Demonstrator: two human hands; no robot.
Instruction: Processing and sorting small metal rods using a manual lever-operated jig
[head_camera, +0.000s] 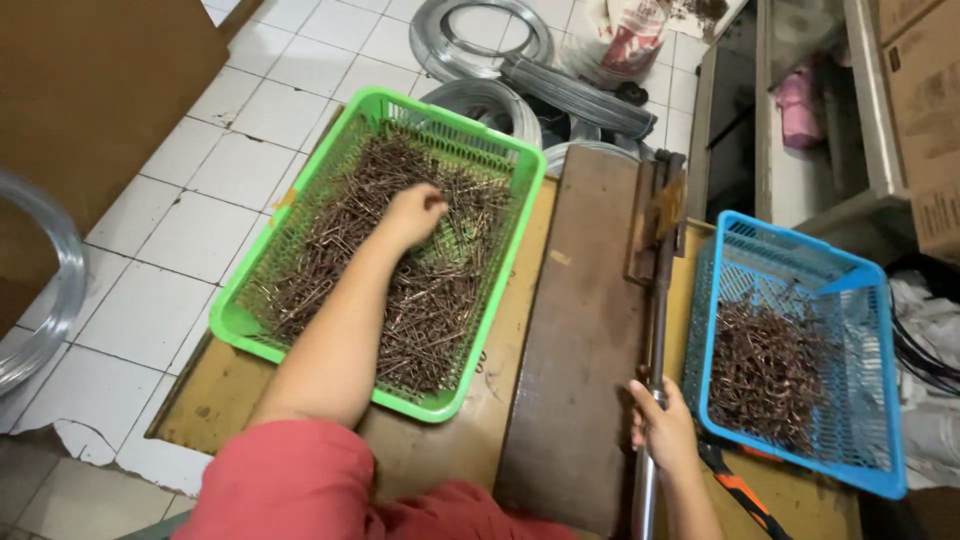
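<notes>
My left hand (415, 212) reaches into a green plastic basket (235, 325) full of thin brown metal wire pieces (350, 240), its fingers curled down among them. Whether it grips any piece is not visible. My right hand (662, 425) is closed around the metal lever handle (655, 330) of a press-like tool fixed on a brown metal plate (580, 350). A blue plastic basket (870, 400) to the right of the lever holds bent brown wire pieces (765, 370).
Both baskets and the plate rest on a yellowish board (225, 395) over a white tiled floor (190, 230). Coils of grey wire (480, 40) lie behind the green basket and at the left edge. Cardboard boxes and shelving stand at the back right.
</notes>
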